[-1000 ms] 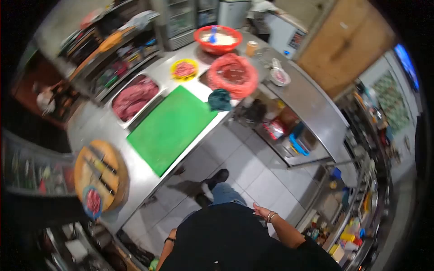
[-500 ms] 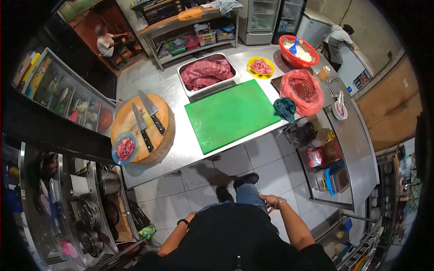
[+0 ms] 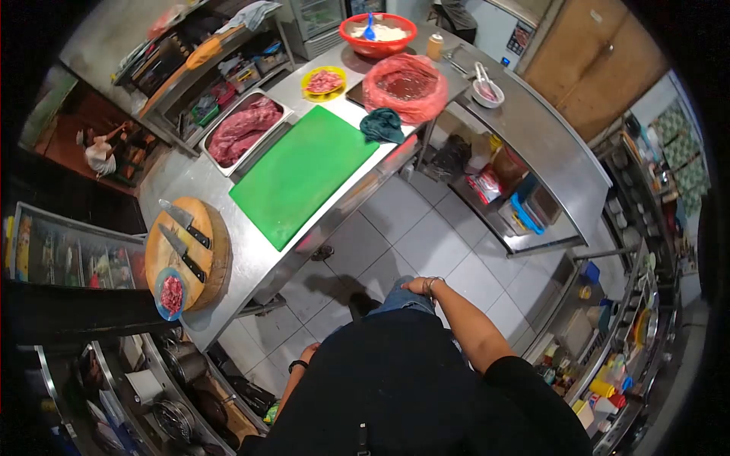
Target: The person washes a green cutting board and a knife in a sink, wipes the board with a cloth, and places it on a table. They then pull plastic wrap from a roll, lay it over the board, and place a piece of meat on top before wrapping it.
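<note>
My right hand [image 3: 417,286] rests by the thigh of my jeans, a bracelet at its wrist; its fingers are partly hidden. Beside my black shirt, my left hand [image 3: 308,354] shows only in part, its fingers out of sight. On the steel table [image 3: 247,262] lie a green cutting board [image 3: 304,173], a tray of large meat pieces [image 3: 245,131], and a round wooden block [image 3: 214,239] bearing two knives [image 3: 185,260] and a small bowl of cut meat [image 3: 171,295]. A dark green cloth [image 3: 382,125] touches a red plastic bag [image 3: 405,87].
A yellow plate [image 3: 324,83] of meat and a red basin [image 3: 378,36] with white powder stand at the table's far end. The steel counter [image 3: 532,144] runs along the right. Shelves of pots [image 3: 175,418] are at lower left. One person [image 3: 100,154] sits in the doorway.
The view has turned to the right, so the table and its items appear further left and tilted. My right hand has moved up along the thigh.
</note>
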`<control>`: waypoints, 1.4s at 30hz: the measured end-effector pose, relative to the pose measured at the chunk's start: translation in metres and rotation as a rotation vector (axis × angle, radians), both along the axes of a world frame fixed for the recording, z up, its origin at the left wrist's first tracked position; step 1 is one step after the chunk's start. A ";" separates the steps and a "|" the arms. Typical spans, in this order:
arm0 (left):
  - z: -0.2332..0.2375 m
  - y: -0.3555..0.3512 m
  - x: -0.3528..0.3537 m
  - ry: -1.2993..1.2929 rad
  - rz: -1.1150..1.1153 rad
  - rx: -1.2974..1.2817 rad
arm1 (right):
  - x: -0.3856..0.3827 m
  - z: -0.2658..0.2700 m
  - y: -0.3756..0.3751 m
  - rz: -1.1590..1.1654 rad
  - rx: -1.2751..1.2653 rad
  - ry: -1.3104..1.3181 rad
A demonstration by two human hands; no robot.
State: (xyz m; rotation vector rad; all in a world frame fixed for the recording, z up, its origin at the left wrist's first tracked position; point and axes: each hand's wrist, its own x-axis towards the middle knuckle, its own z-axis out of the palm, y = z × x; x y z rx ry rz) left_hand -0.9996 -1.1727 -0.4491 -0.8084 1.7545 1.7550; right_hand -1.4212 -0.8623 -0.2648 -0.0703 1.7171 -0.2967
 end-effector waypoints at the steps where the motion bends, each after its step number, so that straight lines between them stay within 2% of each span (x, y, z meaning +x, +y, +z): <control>1: -0.011 -0.001 0.003 0.018 -0.039 -0.015 | 0.002 -0.010 0.011 -0.014 -0.005 -0.001; 2: -0.022 0.000 0.005 0.031 -0.058 -0.007 | 0.002 -0.039 0.025 0.124 -0.029 0.033; 3: -0.003 0.010 0.001 -0.016 -0.094 -0.122 | 0.004 -0.063 0.040 0.262 -0.052 0.068; 4: 0.024 0.021 -0.007 -0.070 -0.131 -0.234 | 0.010 -0.076 0.055 0.250 -0.057 0.069; 5: 0.058 0.033 -0.018 -0.129 -0.167 -0.338 | 0.020 -0.088 0.071 0.362 -0.052 0.124; 7: 0.068 0.056 -0.014 -0.105 0.074 -0.110 | 0.033 -0.088 0.104 0.520 -0.046 0.152; 8: 0.072 0.071 -0.011 -0.089 0.326 0.125 | 0.043 -0.089 0.122 0.526 -0.040 0.172; 9: 0.075 0.085 -0.012 -0.092 0.319 0.129 | 0.054 -0.093 0.143 0.535 -0.034 0.191; 11: 0.082 0.112 -0.017 -0.125 0.143 0.003 | 0.073 -0.098 0.189 0.514 -0.031 0.208; 12: 0.097 0.131 -0.022 -0.183 0.131 -0.072 | 0.083 -0.106 0.216 0.517 -0.033 0.197; 14: 0.096 0.164 -0.019 -0.185 0.067 -0.118 | 0.102 -0.108 0.270 0.523 -0.047 0.196; 16: 0.110 0.206 -0.020 -0.181 -0.035 -0.215 | 0.127 -0.130 0.333 0.462 -0.031 0.198; 19: 0.077 0.243 0.008 -0.097 -0.058 -0.174 | 0.164 -0.160 0.435 0.388 0.043 0.177; 20: 0.059 0.254 0.024 0.067 -0.099 -0.319 | 0.177 -0.164 0.462 0.384 0.094 0.144; 21: 0.060 0.265 0.029 0.061 -0.099 -0.324 | 0.188 -0.148 0.484 0.351 0.139 0.150; 23: 0.071 0.285 0.042 -0.086 0.132 -0.142 | 0.209 -0.110 0.523 0.300 0.226 0.143; 24: 0.067 0.290 0.054 -0.039 0.193 -0.090 | 0.217 -0.104 0.538 0.274 0.269 0.135; 27: 0.072 0.303 0.063 0.001 0.143 -0.059 | 0.237 -0.150 0.586 0.315 0.242 0.040; 30: 0.087 0.318 0.057 -0.020 0.090 -0.128 | 0.248 -0.196 0.605 0.192 0.268 0.044; 34: 0.114 0.332 0.041 -0.090 -0.005 -0.242 | 0.231 -0.132 0.566 0.200 0.168 0.189; 35: 0.112 0.334 0.041 -0.089 -0.007 -0.245 | 0.227 -0.142 0.563 0.197 0.166 0.190; 36: 0.107 0.333 0.040 -0.031 -0.015 -0.249 | 0.225 -0.169 0.557 0.238 0.056 0.205; 37: 0.110 0.336 0.040 0.025 -0.025 -0.253 | 0.223 -0.173 0.550 0.277 -0.054 0.216; 38: 0.112 0.335 0.038 -0.067 -0.051 -0.263 | 0.223 -0.175 0.549 0.271 -0.058 0.211; 40: 0.128 0.344 0.026 -0.063 -0.098 -0.345 | 0.216 -0.139 0.527 0.112 -0.124 0.249; 41: 0.134 0.347 0.024 -0.056 -0.138 -0.421 | 0.215 -0.139 0.520 0.104 -0.129 0.242; 42: 0.134 0.344 0.022 -0.025 -0.166 -0.394 | 0.216 -0.145 0.517 0.084 -0.138 0.247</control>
